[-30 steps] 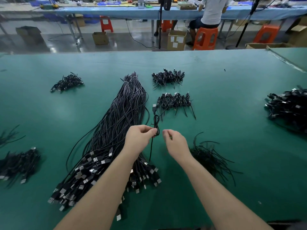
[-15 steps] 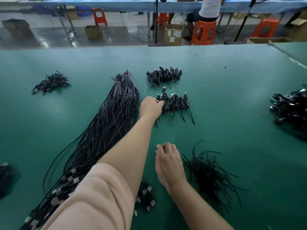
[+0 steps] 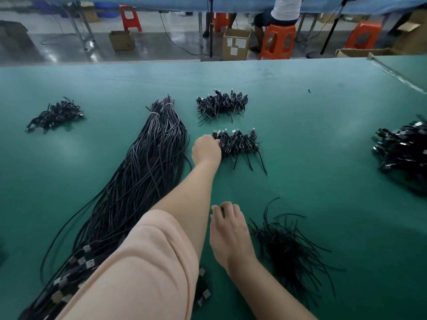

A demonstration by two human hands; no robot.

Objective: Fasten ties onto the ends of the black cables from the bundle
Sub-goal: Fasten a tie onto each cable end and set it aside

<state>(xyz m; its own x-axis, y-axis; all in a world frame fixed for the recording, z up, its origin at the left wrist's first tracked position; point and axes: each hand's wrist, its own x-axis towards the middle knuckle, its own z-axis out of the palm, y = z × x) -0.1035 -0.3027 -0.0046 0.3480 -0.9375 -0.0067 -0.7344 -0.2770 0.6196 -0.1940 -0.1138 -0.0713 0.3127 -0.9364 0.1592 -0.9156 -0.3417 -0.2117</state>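
Note:
A long bundle of black cables [image 3: 143,181] lies lengthwise on the green table [image 3: 323,135], its silver plugs toward me. My left hand [image 3: 206,148] reaches forward to the left end of a row of coiled, tied cables [image 3: 240,144]. Its curled fingers are on the leftmost coiled cable [image 3: 217,136]; the fingertips are hidden behind the back of the hand. My right hand [image 3: 228,234] rests low over the table with loosely curled fingers and nothing in it, just left of a loose pile of black ties [image 3: 288,248].
More piles of tied cables lie at the far middle [image 3: 221,105], the far left [image 3: 55,114] and the right edge [image 3: 402,148]. Beyond the table's far edge are cardboard boxes [image 3: 235,43], orange stools [image 3: 277,42] and a seated person [image 3: 286,8].
My left hand carried the coiled cable from in front of me forward to the row's left end. My right hand let go of it and dropped toward the table beside the ties.

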